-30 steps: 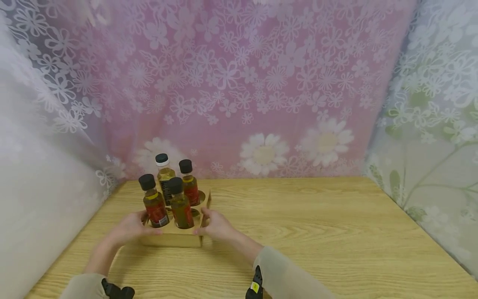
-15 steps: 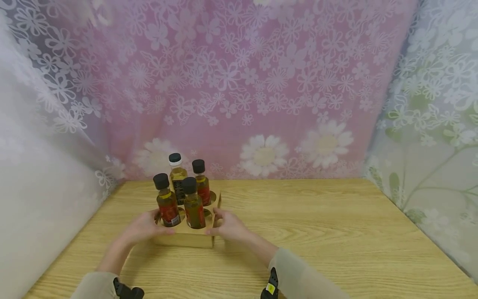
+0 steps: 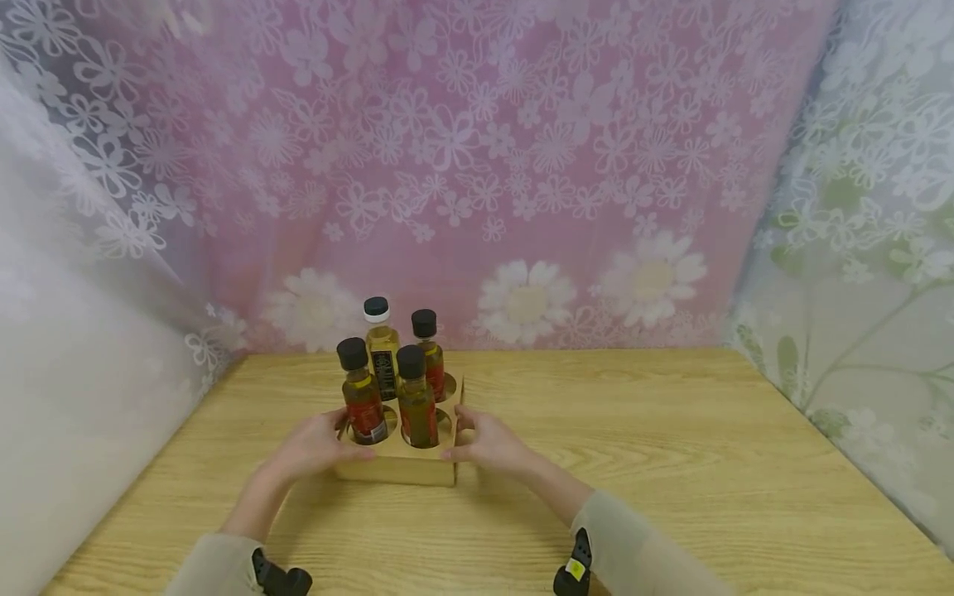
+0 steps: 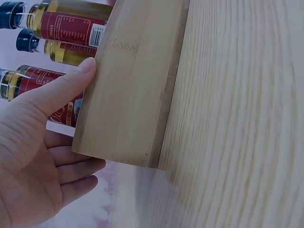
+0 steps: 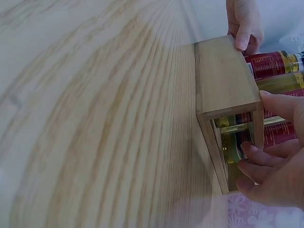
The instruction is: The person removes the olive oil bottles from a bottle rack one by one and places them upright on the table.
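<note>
Wooden bottle rack [image 3: 395, 468] (four upright bottles [image 3: 417, 397] loaded) sits on the table [image 3: 671, 463], near-left; left hand [image 3: 313, 447] and right hand [image 3: 492, 445] grip its opposite sides.

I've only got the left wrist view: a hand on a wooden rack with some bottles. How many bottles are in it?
Observer: Four bottles, all upright in the wooden rack, by the head view.
Operator: Where's the other hand?
Observer: The right hand grips the rack's right end, opposite the left hand.
Operator: Is that end solid?
Observer: No, the right wrist view shows it open, with bottles visible inside.
</note>
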A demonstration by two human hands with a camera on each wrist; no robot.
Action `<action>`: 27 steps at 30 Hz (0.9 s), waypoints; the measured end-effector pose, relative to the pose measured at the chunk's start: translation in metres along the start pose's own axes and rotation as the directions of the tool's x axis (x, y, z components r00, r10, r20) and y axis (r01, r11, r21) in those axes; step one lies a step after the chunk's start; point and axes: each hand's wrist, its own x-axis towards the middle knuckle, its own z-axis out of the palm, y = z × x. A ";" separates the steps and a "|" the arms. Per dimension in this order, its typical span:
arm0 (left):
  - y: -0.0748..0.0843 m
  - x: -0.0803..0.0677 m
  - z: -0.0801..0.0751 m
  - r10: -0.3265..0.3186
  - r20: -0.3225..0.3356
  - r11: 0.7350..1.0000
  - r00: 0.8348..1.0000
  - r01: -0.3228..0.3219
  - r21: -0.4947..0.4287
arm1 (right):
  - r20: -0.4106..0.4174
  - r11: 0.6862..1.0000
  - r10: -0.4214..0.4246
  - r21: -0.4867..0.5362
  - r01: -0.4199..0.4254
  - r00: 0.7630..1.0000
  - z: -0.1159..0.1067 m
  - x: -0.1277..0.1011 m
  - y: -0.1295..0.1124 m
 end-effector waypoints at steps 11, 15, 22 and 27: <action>0.020 0.003 0.013 -0.007 0.011 1.000 1.000 0.007 -0.017 | 0.028 1.000 -0.010 0.024 0.009 1.000 -0.024 -0.013 0.010; 0.025 0.004 0.016 -0.011 0.015 1.000 1.000 0.012 -0.029 | 0.032 0.999 0.006 0.049 -0.008 0.999 -0.028 -0.016 0.014; 0.023 0.005 0.020 0.008 0.014 0.995 1.000 -0.007 -0.098 | 0.012 1.000 0.006 -0.010 -0.006 1.000 -0.031 -0.018 0.017; 0.016 0.005 0.020 0.023 0.017 0.984 1.000 -0.019 -0.175 | -0.021 0.999 -0.017 -0.050 0.016 1.000 -0.031 -0.018 0.017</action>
